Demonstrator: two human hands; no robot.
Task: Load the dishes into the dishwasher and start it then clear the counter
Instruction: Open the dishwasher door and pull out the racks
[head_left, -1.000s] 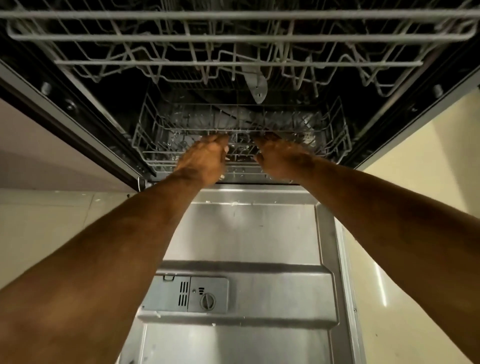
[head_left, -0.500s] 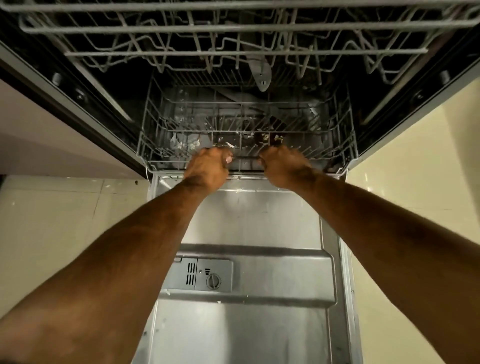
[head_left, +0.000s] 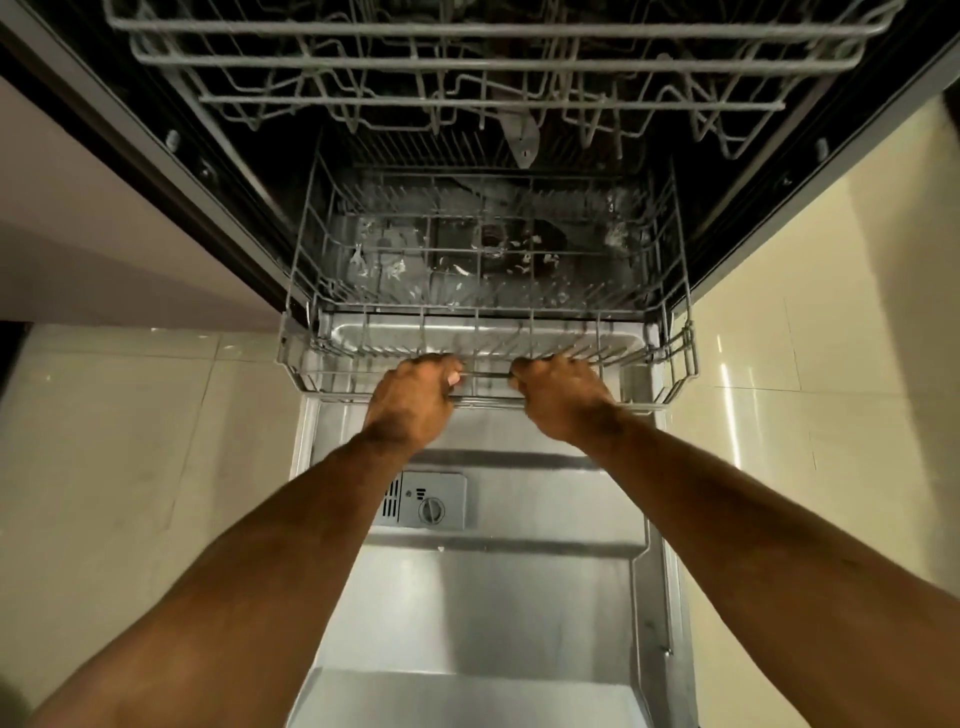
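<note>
the step in hand looks like the opening one — getting the lower rack (head_left: 488, 332) out over the open door (head_left: 493, 597) so dishes can go in. no dishes show anywhere here, so by my reckoning the loading itself is not yet begun and the start and the counter lie far off.

taking the lower rack as the landmark: its front edge juts just past the mouth of the dishwasher (head_left: 218, 171), above the hinge end of the door, while its rear part sits inside the dark tub. the upper rack (head_left: 493, 67) hangs above it, and the detergent dispenser (head_left: 426, 501) lies on the door, nearer the person than the rack's front.

the left hand (head_left: 410, 400) and right hand (head_left: 561, 397) both grip the rack's front rail, side by side near its middle with a short bare stretch of wire between them. fingers are curled over the wire, knuckles up — a closed, wrapped hold, not a pinch.

the next move, i judge, calls for an even, level pull toward the person on both hands, so the rack rolls straight onto the door and does not skew.
</note>
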